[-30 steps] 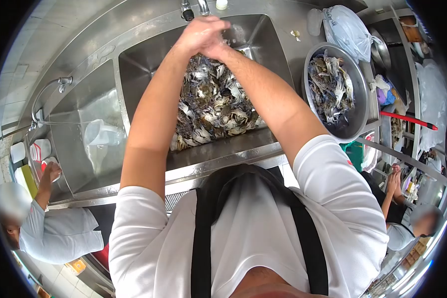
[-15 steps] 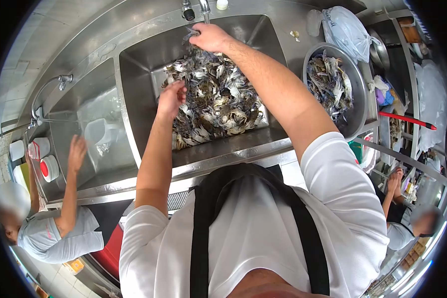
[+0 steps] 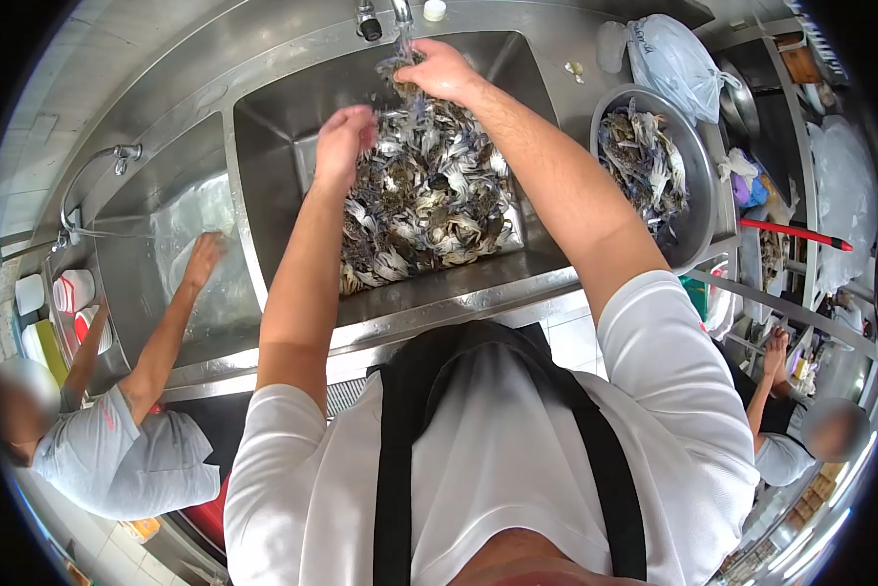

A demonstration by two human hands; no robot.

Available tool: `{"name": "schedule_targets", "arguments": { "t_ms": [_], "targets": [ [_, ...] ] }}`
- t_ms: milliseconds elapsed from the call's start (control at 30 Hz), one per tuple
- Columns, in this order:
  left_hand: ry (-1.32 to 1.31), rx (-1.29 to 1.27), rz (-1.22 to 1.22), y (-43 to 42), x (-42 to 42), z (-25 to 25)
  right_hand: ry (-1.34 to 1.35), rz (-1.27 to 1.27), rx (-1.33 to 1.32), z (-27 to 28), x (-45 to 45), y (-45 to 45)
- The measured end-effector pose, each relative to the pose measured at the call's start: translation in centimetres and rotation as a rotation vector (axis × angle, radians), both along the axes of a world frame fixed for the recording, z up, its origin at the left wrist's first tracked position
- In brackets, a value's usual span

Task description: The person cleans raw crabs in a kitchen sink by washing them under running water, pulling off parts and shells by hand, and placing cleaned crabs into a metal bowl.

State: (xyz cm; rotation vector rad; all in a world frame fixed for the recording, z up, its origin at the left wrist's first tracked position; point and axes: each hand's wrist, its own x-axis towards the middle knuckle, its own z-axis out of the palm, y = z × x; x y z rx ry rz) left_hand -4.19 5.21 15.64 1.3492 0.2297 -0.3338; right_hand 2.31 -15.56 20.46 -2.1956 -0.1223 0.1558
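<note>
A heap of crabs (image 3: 429, 195), dark, white and bluish with many legs, lies in the deep steel sink (image 3: 281, 127). My right hand (image 3: 439, 72) is closed on a crab (image 3: 398, 70) beneath the tap (image 3: 403, 14), where water runs over it. Over the heap's left upper side hovers my left hand (image 3: 343, 146), fingers loosely bent and slightly blurred, with nothing visible in them. To the right, a round metal bowl (image 3: 709, 195) holds more crabs (image 3: 646, 161).
A co-worker's hand (image 3: 203, 260) reaches into the left sink basin (image 3: 131, 278), where water runs. Behind the bowl lies a white plastic bag (image 3: 673, 66). A red handle (image 3: 795, 234) sticks out at the right. Another person's hands (image 3: 776, 350) show at far right.
My right hand has shifted slightly right with the crab, into the running water. My left hand has risen from the heap toward the tap. The co-worker's hand has moved right.
</note>
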Motion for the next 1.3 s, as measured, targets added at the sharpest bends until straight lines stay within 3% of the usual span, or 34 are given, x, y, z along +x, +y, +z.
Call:
{"name": "schedule_targets", "arguments": {
  "t_ms": [67, 133, 167, 233, 267, 367, 533, 600, 667, 733, 767, 800, 867, 900, 933, 1000, 1033, 1100, 1300],
  "targets": [
    [-0.078, 0.048, 0.021, -2.2, 2.0, 2.2, 0.077, 0.007, 0.108, 0.4, -0.5, 0.1],
    [-0.299, 0.268, -0.027, -4.0, 3.6, 3.5, 0.189, -0.156, 0.454, 1.6, -1.7, 0.3],
    [-0.3, 0.268, -0.027, -4.6, 4.1, 4.2, 0.187, -0.156, 0.455, 1.4, -1.6, 0.2],
    [-0.192, 0.068, -0.065, -5.5, 4.7, 4.9, 0.247, -0.235, 0.821, 0.8, -1.6, 0.0],
    [-0.19, 0.07, -0.07, -5.6, 5.0, 4.6, 0.247, -0.241, 0.824, 0.6, -1.5, -0.3],
    [-0.243, 0.223, -0.221, -5.7, 5.4, 4.0, 0.523, -0.184, 1.17, -0.5, -0.5, -2.0],
    [-0.194, 0.305, -0.242, -6.0, 5.3, 4.8, 0.459, -0.321, 1.068, -2.7, -0.7, -1.8],
    [-0.044, 0.028, -0.176, -6.1, 5.2, 5.5, 0.393, -0.416, 0.892, -3.3, -1.2, -1.4],
    [-0.041, -0.027, -0.198, -6.2, 5.5, 5.3, 0.439, -0.376, 0.815, -3.3, -1.9, -1.3],
    [-0.083, 0.009, -0.331, -6.2, 5.6, 5.4, 0.499, -0.235, 0.946, -2.9, -3.0, -0.6],
    [-0.127, 0.196, -0.304, -6.9, 5.5, 5.4, 0.508, -0.273, 0.977, -2.0, -3.8, -0.1],
    [-0.124, 0.196, -0.296, -6.9, 5.4, 5.5, 0.514, -0.266, 0.976, -1.9, -4.0, 0.2],
    [-0.174, 0.335, -0.281, -7.0, 5.8, 5.6, 0.581, -0.274, 1.167, -3.3, -3.7, 0.5],
    [-0.142, 0.259, -0.248, -7.1, 5.7, 5.9, 0.585, -0.234, 1.329, -4.4, -3.1, 0.6],
    [-0.142, 0.259, -0.246, -7.1, 5.7, 5.9, 0.587, -0.233, 1.329, -3.5, -3.5, 1.0],
    [-0.106, 0.394, -0.176, -7.1, 5.7, 5.8, 0.585, -0.462, 1.144, -0.7, -4.7, 1.9],
    [-0.106, 0.395, -0.177, -7.0, 5.7, 5.1, 0.65, -0.432, 1.18, -0.7, -4.6, 1.8],
    [-0.351, 0.523, -0.087, -7.0, 5.5, 3.8, 0.595, -0.404, 1.2, -1.0, -4.3, 2.2],
    [-0.28, 0.548, -0.043, -6.1, 5.3, 4.0, 0.573, -0.163, 1.074, -1.6, -3.5, 1.5]
  ]
}}
